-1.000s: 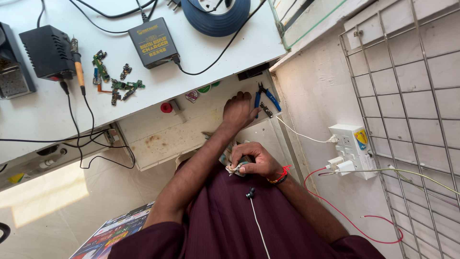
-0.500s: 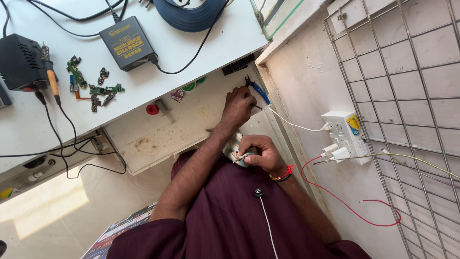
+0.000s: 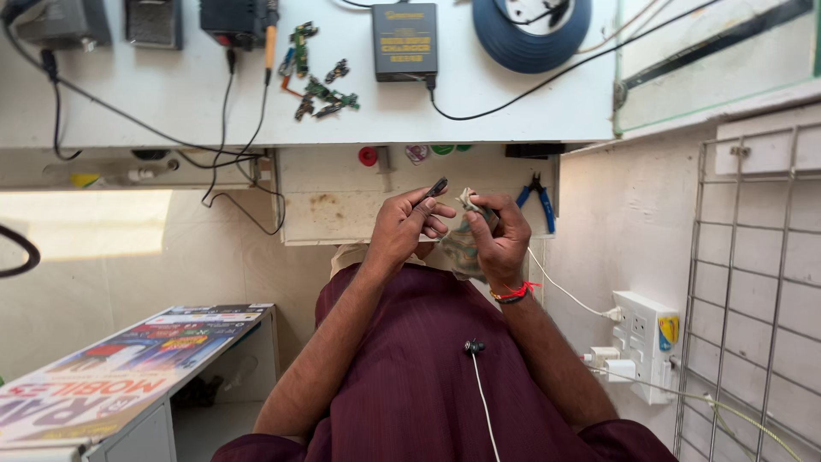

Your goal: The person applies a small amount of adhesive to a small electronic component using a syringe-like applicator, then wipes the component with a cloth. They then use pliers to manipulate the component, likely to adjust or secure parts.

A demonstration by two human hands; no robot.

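Observation:
My left hand is raised in front of my chest and pinches a small thin dark tool between thumb and fingers. My right hand, with a red thread band on the wrist, grips a crumpled clear plastic bag with greenish contents. The two hands are close together, almost touching, just below an open pale drawer. A pair of blue-handled pliers lies at the drawer's right end, beside my right hand.
On the white desk lie small green circuit boards, a black adapter box, a blue cable coil and an orange-handled soldering iron. A white socket strip and wire grid are on the right wall. A printed counter stands lower left.
My left hand has drawn back out of the drawer and now holds the dark tool next to my right hand. The right hand has risen with the bag.

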